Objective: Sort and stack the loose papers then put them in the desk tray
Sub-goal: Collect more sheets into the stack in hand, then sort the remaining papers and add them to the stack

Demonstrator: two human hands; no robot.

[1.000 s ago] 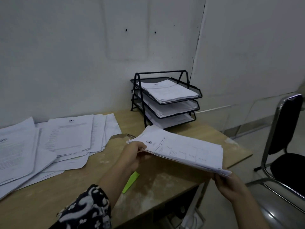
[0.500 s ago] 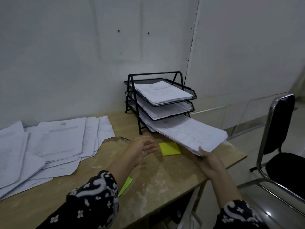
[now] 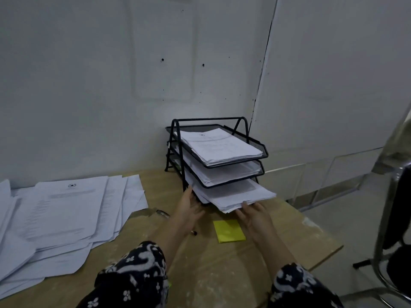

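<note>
Dim room, pale grey wall (image 3: 89, 85) dotted with small holes, dark vertical seam (image 3: 263, 70) above the table's far right corner, worn wooden table (image 3: 222, 274), black chrome-framed chair (image 3: 398, 218) beyond its right edge, light floor (image 3: 355, 223)

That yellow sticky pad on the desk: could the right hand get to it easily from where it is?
Probably yes. The yellow sticky pad lies flat on the desk just beside the right hand, with nothing lying on it. But that hand is busy against the paper stack in the bottom tray.
</note>
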